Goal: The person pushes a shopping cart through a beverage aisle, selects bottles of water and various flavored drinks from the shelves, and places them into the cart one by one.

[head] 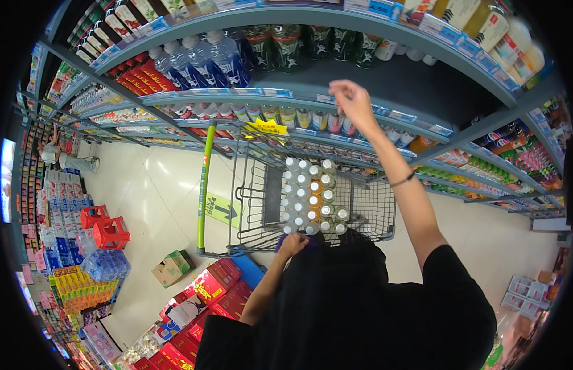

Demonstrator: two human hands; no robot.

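Note:
My right hand (353, 101) is raised before a drinks shelf (309, 85), its fingers loosely bent and apart with nothing visible in them. Behind it, the deep dark shelf board carries blue-labelled plastic bottles (226, 58) on the left and large green bottles (286, 46) farther along. My left hand (293, 244) is low by the near side of a wire shopping cart (258, 233), against a purple cloth-like thing (312, 243); its grip is partly hidden. Inside the cart, white-capped bottles (302, 192) stand upright in rows, several with orange contents.
The cart's green handle (205, 185) points left. Red boxes (212, 286) and a cardboard box (173, 268) are on the near left. Red plastic stools (110, 231) stand by stacked goods. A person (69, 157) is far left. Price-tagged shelf edges run above the cart.

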